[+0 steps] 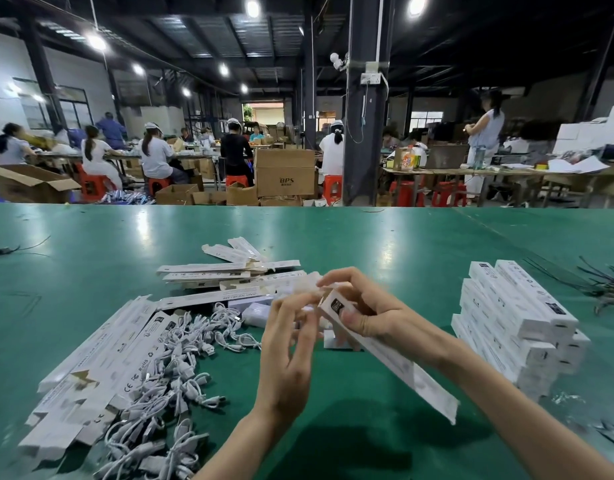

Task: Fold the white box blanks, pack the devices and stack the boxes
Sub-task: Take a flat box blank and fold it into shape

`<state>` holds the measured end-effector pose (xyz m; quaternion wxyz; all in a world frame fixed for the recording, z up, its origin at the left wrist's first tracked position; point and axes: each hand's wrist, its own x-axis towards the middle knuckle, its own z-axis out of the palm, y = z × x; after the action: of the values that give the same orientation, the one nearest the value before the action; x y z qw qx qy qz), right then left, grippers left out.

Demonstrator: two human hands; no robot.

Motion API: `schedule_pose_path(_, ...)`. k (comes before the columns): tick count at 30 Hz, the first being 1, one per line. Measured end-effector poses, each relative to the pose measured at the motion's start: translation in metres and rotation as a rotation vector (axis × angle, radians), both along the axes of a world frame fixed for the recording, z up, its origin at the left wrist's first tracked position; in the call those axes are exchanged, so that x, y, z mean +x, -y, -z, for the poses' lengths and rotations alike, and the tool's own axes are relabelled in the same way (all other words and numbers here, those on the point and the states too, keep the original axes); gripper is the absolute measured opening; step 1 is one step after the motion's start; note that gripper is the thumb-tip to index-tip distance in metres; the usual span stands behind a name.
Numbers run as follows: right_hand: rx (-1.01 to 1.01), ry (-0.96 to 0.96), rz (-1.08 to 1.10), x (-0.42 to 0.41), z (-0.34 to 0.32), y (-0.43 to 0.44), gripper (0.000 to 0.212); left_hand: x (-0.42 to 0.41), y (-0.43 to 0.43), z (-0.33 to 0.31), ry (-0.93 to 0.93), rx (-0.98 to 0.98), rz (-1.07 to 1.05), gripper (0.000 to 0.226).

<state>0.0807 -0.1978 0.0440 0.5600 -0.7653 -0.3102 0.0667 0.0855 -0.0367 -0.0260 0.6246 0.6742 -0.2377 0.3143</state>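
My right hand (364, 311) grips a long white box (395, 362) near its upper end, and the box slants down to the right above the green table (367, 237). My left hand (291, 337) is at the box's open top end, fingertips pinching a blurred white flap or device there. Flat white box blanks (101, 362) lie in a heap at the left and several more blanks (229, 271) lie behind the hands. A tangle of white cables (174, 368) lies beside them. Finished boxes (513, 320) are stacked at the right.
Small white devices (257, 311) lie behind my left hand. Dark cable ties (606, 285) lie at the far right. Beyond the table's far edge, seated workers, red stools, cardboard cartons (284, 173) and a dark pillar (364, 98) fill the hall.
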Motion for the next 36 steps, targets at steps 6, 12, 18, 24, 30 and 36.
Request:
schedule_pose_path(6,-0.076,-0.13,-0.065,0.01,0.012,0.004,0.033,-0.006,0.001,0.004,-0.138,-0.108,-0.019,0.01)
schedule_pose_path(12,-0.029,-0.168,-0.082,0.016,0.02,0.004,0.038,-0.007,-0.002,-0.003,-0.283,-0.351,0.098,0.034)
schedule_pose_path(18,-0.028,-0.165,-0.042,0.019,0.029,0.001,0.033,-0.008,-0.005,0.0,-0.387,-0.385,0.177,0.012)
schedule_pose_path(24,-0.08,-0.171,-0.019,0.024,0.039,0.001,0.034,-0.002,-0.01,0.003,-0.609,-0.407,0.224,0.006)
schedule_pose_path(30,-0.144,-0.135,-0.008,0.025,0.046,-0.001,0.035,0.0,-0.013,0.003,-0.763,-0.457,0.286,0.018)
schedule_pose_path(36,-0.176,-0.053,0.015,0.023,0.047,-0.007,0.042,0.001,-0.014,0.005,-0.825,-0.527,0.335,0.024)
